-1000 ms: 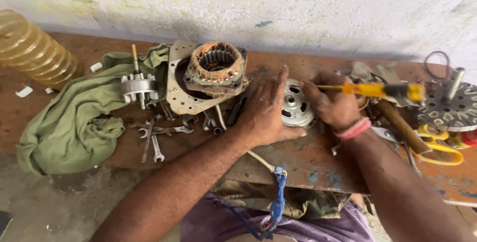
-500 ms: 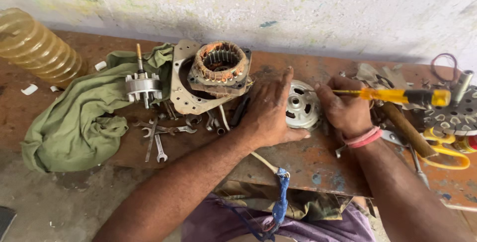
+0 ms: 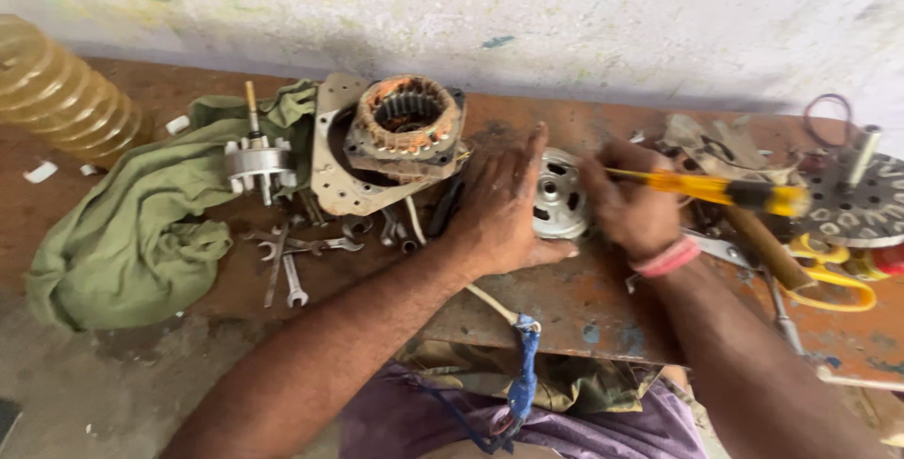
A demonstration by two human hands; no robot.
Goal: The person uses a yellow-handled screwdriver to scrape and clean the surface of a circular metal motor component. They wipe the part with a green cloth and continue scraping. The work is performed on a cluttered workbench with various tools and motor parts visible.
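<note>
My left hand rests flat on a round silver metal cover, fingers spread, pressing it on the rusty bench. My right hand is closed around a yellow and black screwdriver, whose handle points right and whose tip is hidden at the cover. A motor stator with copper windings sits on a metal plate just left of my left hand.
A green rag carries a rotor with a shaft. Several spanners lie beside it. An amber ribbed bottle lies far left. Yellow-handled scissors and a round perforated part sit at right. A wall stands behind.
The view shifted slightly, so everything sits a little further right and lower. Both hands stay on the silver cover with the screwdriver; the handle tilted a little.
</note>
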